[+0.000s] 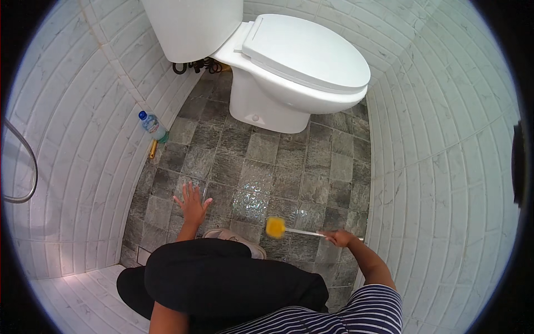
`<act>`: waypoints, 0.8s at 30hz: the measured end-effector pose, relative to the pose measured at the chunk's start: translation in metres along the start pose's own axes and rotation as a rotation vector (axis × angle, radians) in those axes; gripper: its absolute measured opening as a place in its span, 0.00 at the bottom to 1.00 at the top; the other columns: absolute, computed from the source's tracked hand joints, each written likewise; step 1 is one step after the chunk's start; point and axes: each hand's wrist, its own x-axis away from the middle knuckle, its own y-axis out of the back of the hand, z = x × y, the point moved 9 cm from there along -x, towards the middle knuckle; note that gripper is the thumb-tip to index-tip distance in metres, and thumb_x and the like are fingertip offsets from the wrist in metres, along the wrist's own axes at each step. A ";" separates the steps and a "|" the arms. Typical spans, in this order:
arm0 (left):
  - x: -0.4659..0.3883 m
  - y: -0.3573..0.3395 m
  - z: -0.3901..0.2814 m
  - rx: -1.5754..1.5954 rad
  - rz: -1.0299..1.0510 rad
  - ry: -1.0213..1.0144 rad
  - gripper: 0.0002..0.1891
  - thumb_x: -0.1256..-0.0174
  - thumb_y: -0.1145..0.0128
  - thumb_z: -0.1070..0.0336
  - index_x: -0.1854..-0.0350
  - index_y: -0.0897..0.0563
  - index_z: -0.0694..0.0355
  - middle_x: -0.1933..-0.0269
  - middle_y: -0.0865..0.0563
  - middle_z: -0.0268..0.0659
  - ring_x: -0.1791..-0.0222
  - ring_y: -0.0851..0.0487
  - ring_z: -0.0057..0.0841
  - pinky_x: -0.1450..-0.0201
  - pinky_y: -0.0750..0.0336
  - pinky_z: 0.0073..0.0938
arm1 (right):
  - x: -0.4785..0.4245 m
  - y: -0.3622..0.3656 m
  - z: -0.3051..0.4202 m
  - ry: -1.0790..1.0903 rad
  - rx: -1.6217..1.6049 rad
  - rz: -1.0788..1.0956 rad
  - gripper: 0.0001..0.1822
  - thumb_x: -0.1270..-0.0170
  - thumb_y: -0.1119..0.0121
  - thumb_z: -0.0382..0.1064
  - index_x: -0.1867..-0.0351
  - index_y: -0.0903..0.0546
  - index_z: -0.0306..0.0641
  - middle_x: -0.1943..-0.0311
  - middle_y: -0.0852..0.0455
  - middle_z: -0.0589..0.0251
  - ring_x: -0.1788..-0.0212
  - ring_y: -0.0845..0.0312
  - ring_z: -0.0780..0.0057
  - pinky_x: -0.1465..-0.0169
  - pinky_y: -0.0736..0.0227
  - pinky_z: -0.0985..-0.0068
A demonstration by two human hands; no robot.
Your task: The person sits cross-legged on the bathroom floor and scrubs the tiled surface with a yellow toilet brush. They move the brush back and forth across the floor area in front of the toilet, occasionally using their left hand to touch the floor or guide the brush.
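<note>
My right hand [337,238] grips the pale handle of a brush with a yellow head [275,227]; the head is slightly blurred and points left, over the floor. To the left, my left hand [193,206] holds nothing, its fingers spread over the tiles; whether it touches them I cannot tell. Grey stone-look floor tiles [227,167] shine wet in the middle. A white toilet [271,96] with its lid down stands beyond both hands.
By the left wall stands a plastic bottle [154,127] with a blue cap, beside a yellow handle [153,149]. Black coiled cable or hose [204,65] lies under the cistern [196,29]. A metal shower hose [31,167] hangs far left. White tiled walls close in both sides.
</note>
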 end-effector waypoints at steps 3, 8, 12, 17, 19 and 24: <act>0.000 0.000 -0.003 -0.008 0.035 0.004 0.40 0.38 0.64 0.32 0.35 0.38 0.63 0.28 0.53 0.41 0.28 0.63 0.40 0.37 0.74 0.67 | 0.009 0.008 -0.022 -0.138 0.083 0.041 0.23 0.33 0.56 0.43 0.37 0.38 0.72 0.60 0.17 0.54 0.65 0.19 0.53 0.62 0.25 0.60; -0.006 0.005 -0.015 0.012 -0.011 -0.041 0.39 0.38 0.63 0.33 0.35 0.38 0.63 0.28 0.52 0.41 0.28 0.62 0.41 0.37 0.73 0.67 | -0.048 0.056 -0.069 -0.671 -0.099 -0.426 0.24 0.34 0.54 0.42 0.36 0.37 0.67 0.73 0.21 0.43 0.73 0.23 0.52 0.69 0.30 0.59; -0.008 0.011 -0.021 0.067 -0.044 -0.046 0.39 0.38 0.62 0.33 0.35 0.37 0.63 0.28 0.51 0.42 0.28 0.61 0.41 0.37 0.75 0.67 | -0.124 0.038 -0.032 -0.601 -0.186 -0.616 0.27 0.33 0.57 0.41 0.32 0.45 0.58 0.73 0.21 0.43 0.74 0.24 0.51 0.68 0.30 0.59; 0.001 0.010 -0.005 0.066 0.011 0.003 0.40 0.38 0.61 0.33 0.35 0.38 0.64 0.29 0.51 0.43 0.28 0.62 0.40 0.37 0.76 0.66 | -0.132 -0.022 0.111 -0.155 -0.235 -0.147 0.28 0.32 0.58 0.43 0.32 0.48 0.61 0.71 0.20 0.44 0.71 0.22 0.50 0.64 0.28 0.58; 0.002 0.006 -0.003 0.047 0.021 0.002 0.40 0.38 0.62 0.33 0.35 0.38 0.64 0.29 0.52 0.43 0.28 0.63 0.40 0.37 0.76 0.66 | -0.125 -0.030 0.134 -0.035 0.028 0.034 0.24 0.31 0.60 0.46 0.33 0.42 0.63 0.78 0.21 0.46 0.76 0.23 0.51 0.69 0.29 0.59; -0.001 0.007 -0.004 0.029 -0.026 -0.028 0.40 0.38 0.62 0.33 0.35 0.39 0.63 0.28 0.52 0.43 0.28 0.63 0.41 0.37 0.75 0.67 | -0.148 0.042 0.039 -0.528 -0.106 -0.257 0.25 0.31 0.59 0.48 0.33 0.42 0.58 0.70 0.19 0.46 0.67 0.21 0.53 0.60 0.29 0.61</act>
